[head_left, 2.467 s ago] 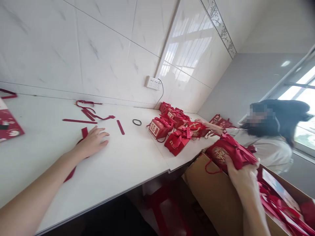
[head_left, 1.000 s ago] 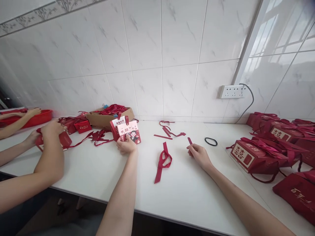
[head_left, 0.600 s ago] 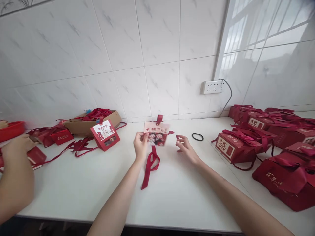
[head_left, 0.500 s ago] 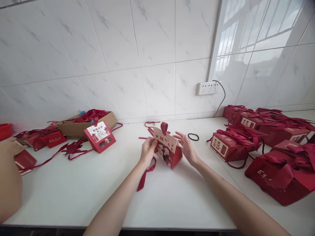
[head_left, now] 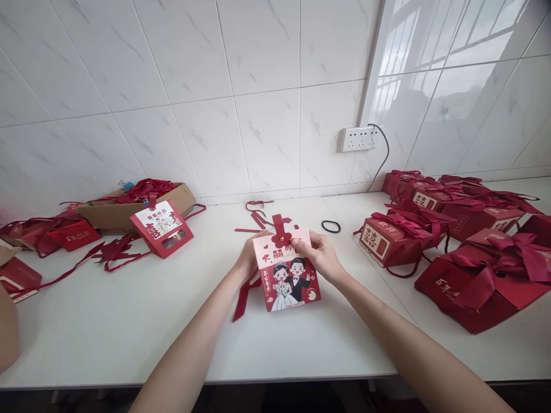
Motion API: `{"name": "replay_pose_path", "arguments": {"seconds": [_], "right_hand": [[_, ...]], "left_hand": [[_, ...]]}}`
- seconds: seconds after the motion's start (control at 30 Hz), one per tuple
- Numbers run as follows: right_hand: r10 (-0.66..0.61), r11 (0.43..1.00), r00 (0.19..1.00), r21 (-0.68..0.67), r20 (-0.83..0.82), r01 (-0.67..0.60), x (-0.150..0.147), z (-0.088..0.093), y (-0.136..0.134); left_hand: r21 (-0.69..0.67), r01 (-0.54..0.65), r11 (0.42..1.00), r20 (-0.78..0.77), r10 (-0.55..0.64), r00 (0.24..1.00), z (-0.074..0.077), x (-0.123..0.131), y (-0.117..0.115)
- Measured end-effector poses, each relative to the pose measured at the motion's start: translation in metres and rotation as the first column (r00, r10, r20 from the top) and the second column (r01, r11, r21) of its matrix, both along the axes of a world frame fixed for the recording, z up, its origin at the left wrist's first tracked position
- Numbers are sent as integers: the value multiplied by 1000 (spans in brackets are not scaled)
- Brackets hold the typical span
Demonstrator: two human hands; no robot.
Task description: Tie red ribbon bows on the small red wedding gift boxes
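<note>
A red and pale-pink wedding favour box (head_left: 291,284) faces me, printed with a cartoon bride and groom. My right hand (head_left: 322,253) is closed on its upper right edge, thumb flat on the front. At the upper left edge, my left hand (head_left: 248,257) grips it, with its fingers hidden behind the card. A dark red strap (head_left: 279,225) with a flower-shaped end and a small gold stud hangs over the top of the box. Beside my left hand, a red ribbon (head_left: 241,301) trails onto the table.
Behind the box lie red strap pieces (head_left: 258,219) and a black hair tie (head_left: 331,226). Another favour box (head_left: 163,229) stands left, before a cardboard tray (head_left: 97,215) of ribbons. Several bow-tied red boxes (head_left: 396,238) fill the right. Another person's arm (head_left: 7,327) shows far left.
The favour box has turned so its printed front faces me. My right hand, apart-fingered at its side before, now pinches the upper right edge. The view has shifted slightly.
</note>
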State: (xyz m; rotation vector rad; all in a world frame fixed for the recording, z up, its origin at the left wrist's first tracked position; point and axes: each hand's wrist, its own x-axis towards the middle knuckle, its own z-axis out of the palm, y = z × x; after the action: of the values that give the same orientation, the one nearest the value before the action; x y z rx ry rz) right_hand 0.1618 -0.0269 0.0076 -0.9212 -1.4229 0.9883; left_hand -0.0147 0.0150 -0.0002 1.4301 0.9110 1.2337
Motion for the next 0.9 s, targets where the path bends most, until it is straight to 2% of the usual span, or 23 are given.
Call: {"name": "replay_pose_path", "arguments": {"seconds": [0.07,0.13,0.23,0.37,0.5,0.63,0.73,0.9], "right_hand": [[-70,997,997,27,17,69,2,0,2],[-62,998,997,26,51,61,3,1,2],[12,1000,992,18,127,-15,5,1,2],[-1,996,979,82,205,-16,8,1,2],[-39,992,984,125,176,17,9,7,-3],[-72,982,988,181,138,47,8,13,-9],[-75,987,990,148,121,56,6,15,-11],[-21,998,997,69,79,16,6,15,-11]], "left_hand": [[21,18,1000,82,-20,996,8,-1,1],[116,35,993,91,-46,995,13,0,-4],[203,50,978,-50,-41,998,15,7,-16],[265,20,964,-123,13,992,14,17,-25],[267,9,964,-123,25,992,15,19,-25],[227,41,973,-119,-14,993,13,18,-25],[208,57,976,-119,-33,992,12,18,-26],[231,20,973,-63,-5,998,17,23,-31]]}}
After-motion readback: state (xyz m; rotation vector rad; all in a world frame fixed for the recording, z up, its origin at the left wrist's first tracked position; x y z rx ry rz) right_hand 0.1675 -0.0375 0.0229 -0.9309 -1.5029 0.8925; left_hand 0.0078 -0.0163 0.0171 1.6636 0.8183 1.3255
